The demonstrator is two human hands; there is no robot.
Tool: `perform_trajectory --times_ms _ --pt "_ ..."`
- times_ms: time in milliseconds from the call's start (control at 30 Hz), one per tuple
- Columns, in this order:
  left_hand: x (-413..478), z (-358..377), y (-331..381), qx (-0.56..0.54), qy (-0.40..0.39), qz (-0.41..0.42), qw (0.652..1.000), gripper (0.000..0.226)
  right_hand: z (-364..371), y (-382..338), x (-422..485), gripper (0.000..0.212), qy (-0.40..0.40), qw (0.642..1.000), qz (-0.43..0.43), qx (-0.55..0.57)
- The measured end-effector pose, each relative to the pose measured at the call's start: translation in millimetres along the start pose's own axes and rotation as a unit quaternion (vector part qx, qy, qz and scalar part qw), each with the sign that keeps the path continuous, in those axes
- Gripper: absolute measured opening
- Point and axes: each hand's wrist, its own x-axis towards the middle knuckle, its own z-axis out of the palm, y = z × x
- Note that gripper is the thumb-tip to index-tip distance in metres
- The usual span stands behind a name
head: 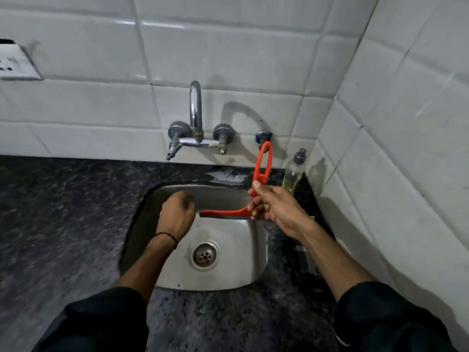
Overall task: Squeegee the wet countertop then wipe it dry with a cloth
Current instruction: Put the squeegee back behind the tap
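Over the steel sink [228, 275], right hand [276, 207] grips the red squeegee [261, 171]; left hand [177, 214] hangs fisted.

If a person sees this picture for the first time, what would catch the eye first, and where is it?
The bright orange squeegee stands out first: the right hand holds it over the steel sink, blade pointing left. Next comes the left hand, closed in a fist over the basin's left side. Behind them a chrome tap sticks out from the white tiled wall, and a bottle of yellow liquid stands in the right corner.
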Motion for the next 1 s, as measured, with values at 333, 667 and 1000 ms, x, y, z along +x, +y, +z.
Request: perform_trajectory --times_ms 333,667,1000 --pt "84 5 41 0.006 0.008 0.169 0.986 0.050 -4 -36 66 0.036 0.087 0.994 -0.041 -0.043" --pt "143 21 39 0.185 -0.094 0.205 0.957 0.079 -2 -62 127 0.037 0.142 0.989 -0.010 -0.052" --pt "153 32 38 0.225 -0.074 0.192 0.952 0.083 -15 -90 152 0.042 0.134 0.987 -0.015 -0.092"
